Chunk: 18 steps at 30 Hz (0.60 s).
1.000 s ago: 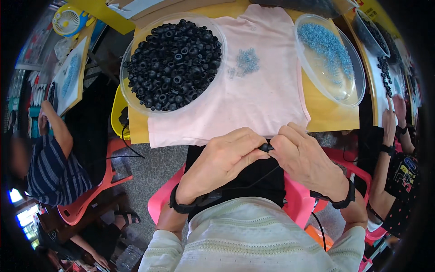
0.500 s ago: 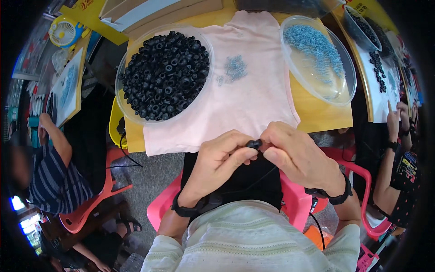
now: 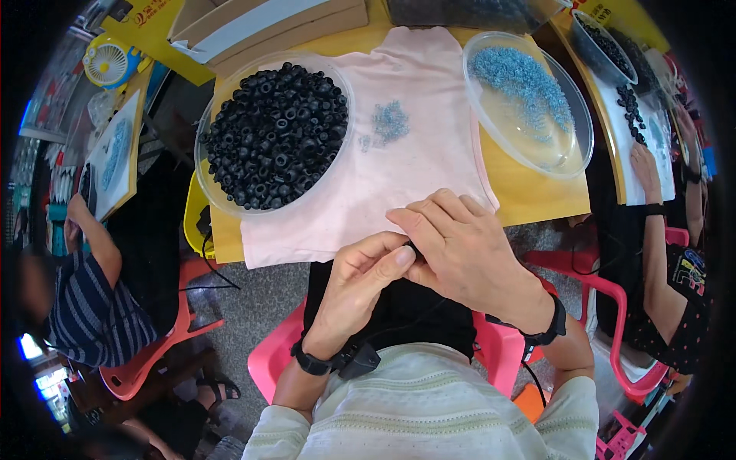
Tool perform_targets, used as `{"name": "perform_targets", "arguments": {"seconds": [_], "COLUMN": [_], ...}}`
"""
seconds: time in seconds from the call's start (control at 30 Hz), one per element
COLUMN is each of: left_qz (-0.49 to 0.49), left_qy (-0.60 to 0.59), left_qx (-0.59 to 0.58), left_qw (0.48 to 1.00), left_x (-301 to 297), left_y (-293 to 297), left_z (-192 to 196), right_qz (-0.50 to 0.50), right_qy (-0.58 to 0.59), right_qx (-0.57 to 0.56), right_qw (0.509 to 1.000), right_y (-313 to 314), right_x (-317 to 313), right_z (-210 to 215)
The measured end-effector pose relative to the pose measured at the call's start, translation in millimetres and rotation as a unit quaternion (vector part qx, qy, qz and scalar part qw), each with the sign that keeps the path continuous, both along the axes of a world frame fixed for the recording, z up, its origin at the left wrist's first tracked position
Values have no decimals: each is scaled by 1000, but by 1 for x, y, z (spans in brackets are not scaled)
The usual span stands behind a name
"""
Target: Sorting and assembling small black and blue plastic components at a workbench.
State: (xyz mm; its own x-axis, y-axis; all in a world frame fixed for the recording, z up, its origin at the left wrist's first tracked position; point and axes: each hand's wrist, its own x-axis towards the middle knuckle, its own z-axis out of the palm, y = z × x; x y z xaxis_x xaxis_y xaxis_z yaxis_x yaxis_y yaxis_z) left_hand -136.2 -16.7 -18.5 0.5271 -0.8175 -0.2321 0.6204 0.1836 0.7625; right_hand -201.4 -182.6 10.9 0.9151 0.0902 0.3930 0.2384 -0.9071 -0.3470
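Observation:
In front of my body, just off the table's near edge, my left hand (image 3: 359, 287) pinches a small black part (image 3: 413, 248) between thumb and fingers. Most of that part is covered by my fingers. My right hand (image 3: 468, 257) is curled over it from the right, back of the hand up, its fingertips partly hidden. Ahead on the left stands a clear round tub (image 3: 201, 170) heaped with hollow black parts (image 3: 280, 134). A little pile of tiny pale-blue pieces (image 3: 391, 120) lies on a pink cloth (image 3: 429, 165), which looks like a garment.
A clear oval tub (image 3: 563, 165) with more blue pieces stands at the right on the yellow table (image 3: 537, 199). Behind is a cardboard box (image 3: 253, 27). People sit at tables on both sides, one in a striped shirt (image 3: 100, 307). A pink chair (image 3: 272, 356) is under me.
My right hand has swung left and over the black part, now hiding most of it. Both hands sit slightly further left. The co-worker's hand at right has reached toward the black parts there.

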Motion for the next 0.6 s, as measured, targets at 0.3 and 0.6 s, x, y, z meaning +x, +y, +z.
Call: {"name": "perform_targets", "arguments": {"seconds": [0.3, 0.6], "left_qz": [38, 35], "left_qy": [24, 63], "left_qx": [14, -93], "left_qw": [999, 993], "left_x": [-17, 0], "left_y": [-7, -3], "left_z": [-15, -10], "right_qz": [-16, -40], "right_qy": [68, 3], "right_qx": [4, 142], "right_qw": [998, 989], "right_y": [8, 9], "right_x": [-17, -2], "right_z": [-21, -6]}}
